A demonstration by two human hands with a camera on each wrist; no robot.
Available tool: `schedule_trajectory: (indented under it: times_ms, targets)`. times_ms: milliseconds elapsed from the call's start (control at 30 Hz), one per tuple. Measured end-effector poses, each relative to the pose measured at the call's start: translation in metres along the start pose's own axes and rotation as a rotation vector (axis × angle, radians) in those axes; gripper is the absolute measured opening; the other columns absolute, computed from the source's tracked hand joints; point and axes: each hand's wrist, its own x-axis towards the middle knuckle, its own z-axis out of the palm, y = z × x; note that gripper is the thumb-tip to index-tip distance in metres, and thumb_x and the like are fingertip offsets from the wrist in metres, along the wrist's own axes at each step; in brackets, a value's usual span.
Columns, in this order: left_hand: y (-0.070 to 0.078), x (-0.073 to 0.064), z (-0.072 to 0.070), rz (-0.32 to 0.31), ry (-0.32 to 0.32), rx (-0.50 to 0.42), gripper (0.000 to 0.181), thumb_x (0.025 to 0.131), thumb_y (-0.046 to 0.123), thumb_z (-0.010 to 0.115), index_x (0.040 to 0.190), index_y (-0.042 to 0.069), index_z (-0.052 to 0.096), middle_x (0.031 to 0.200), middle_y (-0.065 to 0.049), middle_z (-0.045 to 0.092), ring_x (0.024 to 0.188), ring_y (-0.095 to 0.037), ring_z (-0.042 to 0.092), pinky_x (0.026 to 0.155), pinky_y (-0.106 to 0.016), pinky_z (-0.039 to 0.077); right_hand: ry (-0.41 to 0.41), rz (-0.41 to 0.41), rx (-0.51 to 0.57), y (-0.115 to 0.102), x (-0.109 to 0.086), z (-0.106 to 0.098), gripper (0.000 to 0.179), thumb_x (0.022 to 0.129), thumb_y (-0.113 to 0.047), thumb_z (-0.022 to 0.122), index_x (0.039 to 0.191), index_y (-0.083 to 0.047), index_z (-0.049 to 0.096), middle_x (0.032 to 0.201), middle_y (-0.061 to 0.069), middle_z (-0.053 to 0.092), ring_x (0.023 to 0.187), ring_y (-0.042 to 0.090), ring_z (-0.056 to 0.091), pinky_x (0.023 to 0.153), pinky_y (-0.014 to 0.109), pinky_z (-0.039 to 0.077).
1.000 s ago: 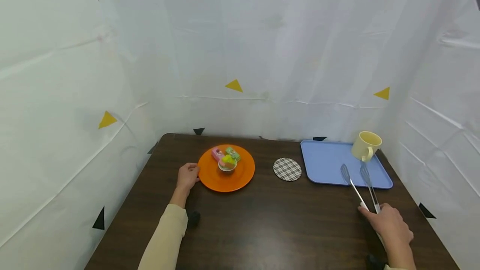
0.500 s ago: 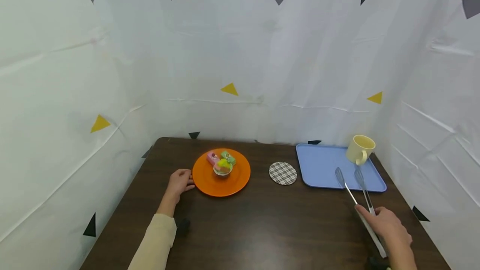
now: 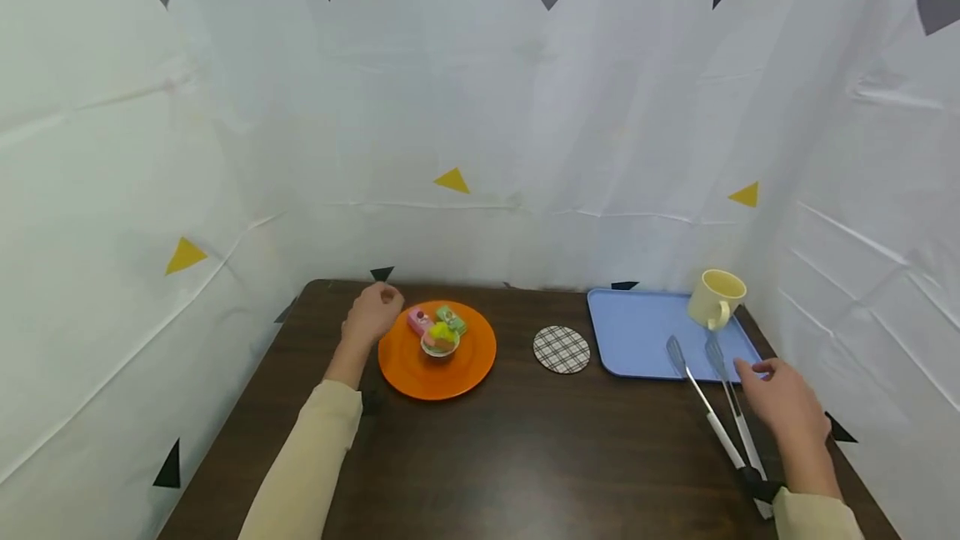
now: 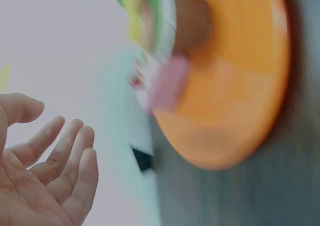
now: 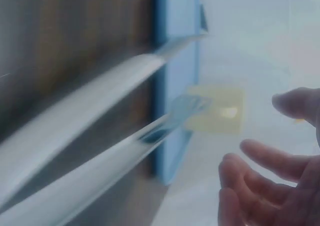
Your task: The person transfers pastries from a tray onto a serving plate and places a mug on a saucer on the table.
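Note:
My left hand (image 3: 369, 315) is above the left rim of an orange plate (image 3: 435, 382), holding nothing; in the left wrist view its fingers (image 4: 75, 171) are relaxed. On the plate stand a small brown cup with a white rim and yellow and green filling (image 3: 440, 340), a pink block (image 3: 419, 321) and a green block (image 3: 452, 319). My right hand (image 3: 787, 398) hovers over a pair of white-handled tongs (image 3: 723, 440), fingers loosely bent and apart from it. The tongs lie spread, their tips over a blue tray (image 3: 637, 332) and their handles on the table.
A yellow mug (image 3: 717, 298) stands at the tray's back right corner. Between plate and tray lies a round checked coaster (image 3: 562, 349). The dark wooden table (image 3: 525, 457) is bounded by white sheets (image 3: 480, 107) at the back and sides.
My right hand has let go of the tongs and risen off them. From the plate's left edge my left hand has lifted up and away. The plate and tongs stay in place.

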Motion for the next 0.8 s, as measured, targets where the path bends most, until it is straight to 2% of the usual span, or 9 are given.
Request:
schedule_trajectory:
  times_ms: [100, 200, 267, 367, 433, 533, 633, 700, 800]
  targets:
    - [0.029, 0.002, 0.01, 0.079, -0.046, -0.044, 0.041, 0.111, 0.032, 0.052, 0.144, 0.009, 0.062, 0.145, -0.018, 0.065, 0.124, -0.041, 0.064, 0.111, -0.061, 0.052, 0.039, -0.039, 0.006, -0.013, 0.007, -0.007, 0.082, 0.106, -0.067, 0.037, 0.15, 0.001, 0.05, 0.148, 0.036, 0.053, 0.117, 0.056, 0.059, 0.076, 0.061, 0.049]
    - [0.056, 0.001, 0.024, 0.129, -0.137, -0.096, 0.036, 0.112, 0.022, 0.053, 0.142, 0.006, 0.065, 0.139, -0.02, 0.067, 0.114, -0.038, 0.069, 0.099, -0.051, 0.061, 0.084, -0.075, -0.011, -0.024, 0.016, -0.012, 0.077, 0.107, -0.061, 0.039, 0.147, 0.003, 0.051, 0.145, 0.035, 0.056, 0.114, 0.054, 0.061, 0.07, 0.058, 0.049]
    - [0.072, -0.002, 0.035, 0.142, -0.212, -0.143, 0.033, 0.113, 0.017, 0.053, 0.14, 0.005, 0.066, 0.136, -0.02, 0.068, 0.111, -0.037, 0.071, 0.096, -0.048, 0.064, 0.109, -0.091, -0.028, -0.031, 0.023, -0.014, 0.073, 0.107, -0.058, 0.04, 0.146, 0.003, 0.052, 0.143, 0.035, 0.057, 0.113, 0.054, 0.062, 0.068, 0.057, 0.048]
    - [0.09, -0.005, 0.055, 0.153, -0.291, -0.196, 0.03, 0.113, 0.013, 0.054, 0.138, 0.002, 0.066, 0.134, -0.021, 0.069, 0.118, -0.038, 0.071, 0.101, -0.045, 0.063, 0.116, -0.096, -0.033, -0.04, 0.034, -0.015, 0.072, 0.106, -0.055, 0.04, 0.148, 0.003, 0.051, 0.146, 0.035, 0.056, 0.117, 0.056, 0.06, 0.072, 0.061, 0.049]
    - [0.099, -0.005, 0.071, 0.161, -0.318, -0.205, 0.028, 0.112, 0.012, 0.057, 0.136, 0.001, 0.067, 0.131, -0.021, 0.07, 0.116, -0.037, 0.071, 0.102, -0.044, 0.063, 0.115, -0.082, -0.014, -0.046, 0.042, -0.014, 0.075, 0.106, -0.054, 0.041, 0.156, 0.002, 0.043, 0.151, 0.037, 0.051, 0.124, 0.059, 0.056, 0.079, 0.066, 0.05]
    - [0.11, -0.006, 0.093, 0.183, -0.321, -0.182, 0.025, 0.11, 0.01, 0.058, 0.13, 0.0, 0.069, 0.121, -0.02, 0.073, 0.11, -0.036, 0.073, 0.094, -0.038, 0.065, 0.108, -0.052, 0.031, -0.052, 0.052, -0.013, 0.084, 0.107, -0.053, 0.043, 0.167, 0.001, 0.021, 0.161, 0.039, 0.038, 0.135, 0.063, 0.047, 0.095, 0.075, 0.046]
    - [0.115, -0.007, 0.113, 0.203, -0.335, -0.182, 0.021, 0.109, 0.008, 0.058, 0.125, 0.0, 0.071, 0.113, -0.019, 0.073, 0.101, -0.035, 0.072, 0.08, -0.033, 0.062, 0.091, -0.025, 0.074, -0.053, 0.061, -0.01, 0.092, 0.107, -0.052, 0.045, 0.171, -0.001, 0.004, 0.166, 0.039, 0.028, 0.141, 0.065, 0.04, 0.105, 0.079, 0.04]
    - [0.115, -0.008, 0.124, 0.202, -0.371, -0.194, 0.021, 0.11, 0.006, 0.056, 0.124, 0.001, 0.071, 0.113, -0.02, 0.072, 0.104, -0.038, 0.071, 0.074, -0.03, 0.058, 0.07, -0.014, 0.087, -0.052, 0.065, -0.008, 0.093, 0.106, -0.051, 0.045, 0.17, 0.0, 0.002, 0.168, 0.039, 0.026, 0.143, 0.065, 0.038, 0.108, 0.079, 0.038]
    - [0.114, -0.007, 0.139, 0.186, -0.42, -0.191, 0.022, 0.11, 0.006, 0.056, 0.126, 0.002, 0.07, 0.118, -0.024, 0.071, 0.106, -0.041, 0.07, 0.071, -0.029, 0.055, 0.044, 0.01, 0.096, -0.048, 0.072, -0.005, 0.092, 0.106, -0.05, 0.046, 0.169, 0.003, 0.005, 0.168, 0.039, 0.025, 0.145, 0.064, 0.037, 0.109, 0.079, 0.039]
